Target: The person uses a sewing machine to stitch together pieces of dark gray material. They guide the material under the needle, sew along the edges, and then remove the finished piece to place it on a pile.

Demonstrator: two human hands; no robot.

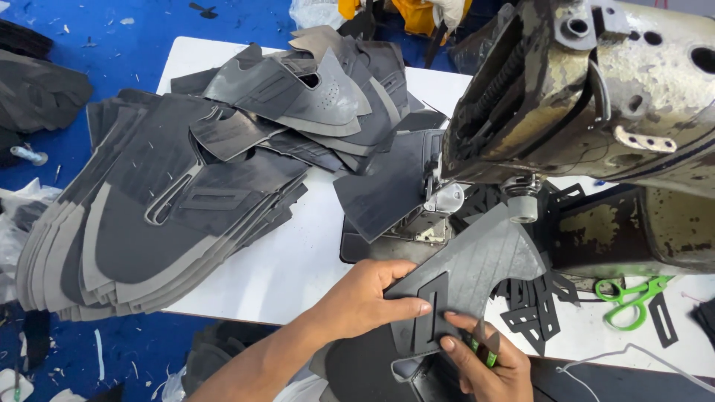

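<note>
White table (pixel 298 260) over blue floor, worn industrial sewing machine (pixel 596 104) at its right edge. Left hand (pixel 365 298) and right hand (pixel 484 365) both pinch a dark shoe-upper panel (pixel 477 275) at the near edge, under the needle. Risk: fingers near the presser foot; panel skewing. Cut-panel stack (pixel 149 223) at the left edge; green scissors (pixel 629 298) right. No labels visible.
</note>
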